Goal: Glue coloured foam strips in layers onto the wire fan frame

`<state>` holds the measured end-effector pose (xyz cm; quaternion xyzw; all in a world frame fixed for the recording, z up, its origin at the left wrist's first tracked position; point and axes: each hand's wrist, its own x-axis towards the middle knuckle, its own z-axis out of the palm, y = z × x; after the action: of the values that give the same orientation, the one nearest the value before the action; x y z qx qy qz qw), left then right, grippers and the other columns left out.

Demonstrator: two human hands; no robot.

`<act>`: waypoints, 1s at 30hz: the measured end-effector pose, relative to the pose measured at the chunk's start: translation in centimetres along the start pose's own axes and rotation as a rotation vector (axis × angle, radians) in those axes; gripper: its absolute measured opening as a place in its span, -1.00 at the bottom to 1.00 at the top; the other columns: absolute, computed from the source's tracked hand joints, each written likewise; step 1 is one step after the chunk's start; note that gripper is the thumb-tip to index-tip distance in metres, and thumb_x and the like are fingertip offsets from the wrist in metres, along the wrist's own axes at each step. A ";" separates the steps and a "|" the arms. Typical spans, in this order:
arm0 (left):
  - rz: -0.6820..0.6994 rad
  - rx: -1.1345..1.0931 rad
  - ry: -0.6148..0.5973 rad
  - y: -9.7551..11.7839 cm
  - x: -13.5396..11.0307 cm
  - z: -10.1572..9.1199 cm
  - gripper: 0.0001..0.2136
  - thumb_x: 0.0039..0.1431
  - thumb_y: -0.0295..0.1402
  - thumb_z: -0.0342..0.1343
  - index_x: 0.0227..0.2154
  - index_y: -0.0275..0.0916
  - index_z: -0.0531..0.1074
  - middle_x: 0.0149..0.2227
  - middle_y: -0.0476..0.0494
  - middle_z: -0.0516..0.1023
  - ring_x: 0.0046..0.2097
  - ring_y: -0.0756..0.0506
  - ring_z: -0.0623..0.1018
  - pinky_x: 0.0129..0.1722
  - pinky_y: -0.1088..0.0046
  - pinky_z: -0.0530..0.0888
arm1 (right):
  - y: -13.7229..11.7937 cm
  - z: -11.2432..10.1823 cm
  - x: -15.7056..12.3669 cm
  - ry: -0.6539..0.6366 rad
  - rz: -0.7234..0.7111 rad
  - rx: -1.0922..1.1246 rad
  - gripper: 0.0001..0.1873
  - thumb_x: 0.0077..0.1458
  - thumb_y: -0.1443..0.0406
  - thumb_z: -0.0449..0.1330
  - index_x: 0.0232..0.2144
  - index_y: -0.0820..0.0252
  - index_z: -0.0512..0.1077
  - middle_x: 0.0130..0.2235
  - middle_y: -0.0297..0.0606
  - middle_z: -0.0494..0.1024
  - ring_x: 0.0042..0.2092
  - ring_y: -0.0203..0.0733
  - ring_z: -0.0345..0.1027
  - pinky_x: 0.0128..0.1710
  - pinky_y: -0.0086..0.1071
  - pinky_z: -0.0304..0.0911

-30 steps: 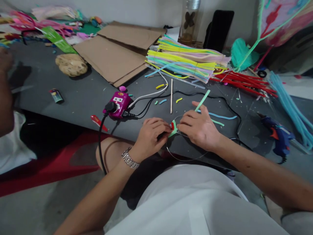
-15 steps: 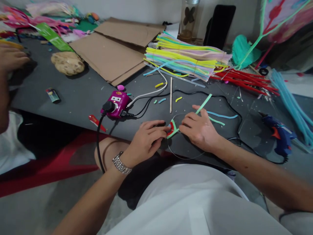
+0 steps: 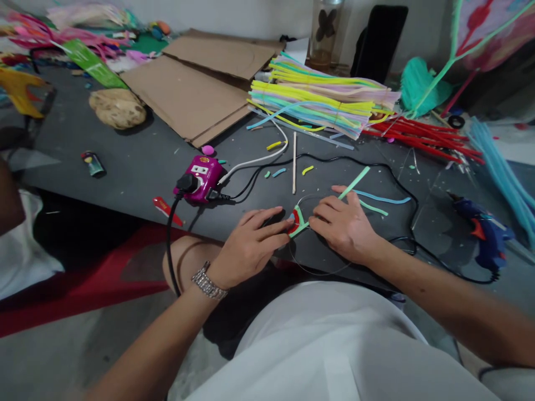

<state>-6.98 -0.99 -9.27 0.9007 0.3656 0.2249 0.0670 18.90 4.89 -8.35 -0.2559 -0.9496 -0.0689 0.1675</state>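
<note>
My left hand, with a metal watch at the wrist, has its fingertips on a small red and green pipe-cleaner shape at the table's near edge. A bit of light blue shows by the fingertip; the thumb is hidden. Curled fingers of my right hand grip the light green pipe cleaner, whose free end sticks up past the knuckles. A thin wire loop passes around and below the shape. Right of that hand lie a blue pipe cleaner and another green piece.
A purple power adapter with cables stands left, near a red cutter and a lighter. Behind lie a wooden stick, pipe-cleaner bundles and cardboard. A blue glue gun is at right. Another person's arm shows far left.
My left index finger has lifted and spread from the others. My right hand keeps its grip. The other person's hand has withdrawn at far left, uncovering a yellow object.
</note>
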 end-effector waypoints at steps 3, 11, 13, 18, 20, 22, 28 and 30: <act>0.015 0.023 -0.022 0.0 -0.1 -0.1 -0.77 0.34 -0.55 0.03 -0.09 -0.19 0.52 0.18 -0.14 0.59 0.34 -0.26 0.36 0.22 0.07 0.30 | 0.0 0.0 0.0 -0.001 -0.001 0.006 -0.67 0.34 0.44 0.01 -0.33 0.16 0.54 -0.27 -0.23 0.60 -0.19 -0.15 0.28 0.15 -0.01 -0.02; 0.023 0.089 -0.024 0.0 -0.2 -0.1 -0.75 0.31 -0.57 0.04 -0.10 -0.15 0.54 0.19 -0.09 0.57 0.33 -0.29 0.36 0.21 0.04 0.30 | 0.1 0.0 -0.1 -0.012 -0.006 -0.014 -0.69 0.35 0.43 0.01 -0.32 0.16 0.53 -0.25 -0.23 0.60 -0.19 -0.15 0.26 0.15 -0.01 -0.03; 0.007 0.094 -0.036 0.1 -0.2 0.0 -0.71 0.29 -0.58 0.05 -0.09 -0.12 0.55 0.20 -0.07 0.57 0.32 -0.29 0.37 0.23 0.00 0.30 | 0.0 0.1 -0.1 -0.029 0.000 -0.016 -0.69 0.35 0.43 0.01 -0.31 0.15 0.54 -0.25 -0.23 0.60 -0.19 -0.14 0.26 0.14 -0.02 -0.03; -0.022 0.072 -0.064 0.1 0.0 -0.1 -0.67 0.27 -0.60 0.03 -0.07 -0.09 0.54 0.21 -0.03 0.56 0.30 -0.27 0.40 0.25 -0.04 0.29 | -0.1 0.2 0.0 -0.017 0.014 -0.003 -0.68 0.33 0.45 0.02 -0.31 0.15 0.55 -0.23 -0.20 0.62 -0.16 -0.11 0.32 0.12 0.00 0.04; -0.041 0.048 -0.079 0.2 0.0 -0.2 -0.68 0.29 -0.60 0.01 -0.06 -0.11 0.53 0.21 -0.04 0.56 0.30 -0.27 0.39 0.24 -0.03 0.31 | 0.1 -0.3 -0.1 0.029 0.005 0.008 -0.70 0.31 0.46 0.03 -0.27 0.16 0.56 -0.15 -0.15 0.62 -0.08 -0.07 0.36 0.10 -0.04 0.11; -0.060 0.016 -0.070 0.2 0.1 -0.2 -0.70 0.31 -0.59 0.00 -0.07 -0.13 0.53 0.20 -0.06 0.57 0.29 -0.26 0.40 0.21 -0.02 0.34 | 0.6 -1.4 -0.5 0.104 0.051 0.021 -0.74 0.31 0.42 0.07 -0.15 0.13 0.56 -0.01 -0.10 0.60 0.04 -0.01 0.37 0.07 -0.07 0.18; -0.102 -0.097 0.009 0.1 0.0 0.2 -0.63 0.26 -0.61 -0.02 0.01 -0.12 0.50 0.17 -0.09 0.59 0.28 -0.22 0.41 0.21 0.03 0.35 | 5.2 -4.4 -4.5 0.321 0.556 -0.049 -0.75 0.30 0.30 0.16 0.01 0.14 0.48 -0.01 -0.03 0.58 0.05 0.05 0.43 0.09 -0.07 0.25; -0.125 -0.111 0.040 -0.1 -0.2 0.5 -0.55 0.27 -0.60 -0.03 0.14 -0.12 0.44 0.15 -0.11 0.60 0.25 -0.20 0.44 0.18 0.10 0.38 | 7.1 -4.5 -6.0 0.209 0.614 -0.094 -0.83 0.28 0.33 0.14 -0.15 0.21 0.52 -0.15 -0.05 0.61 -0.08 0.02 0.47 -0.03 -0.16 0.30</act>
<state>-6.91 -1.01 -9.84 0.8663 0.4094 0.2580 0.1234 28.65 7.19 -5.96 -0.5292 -0.8016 -0.0849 0.2649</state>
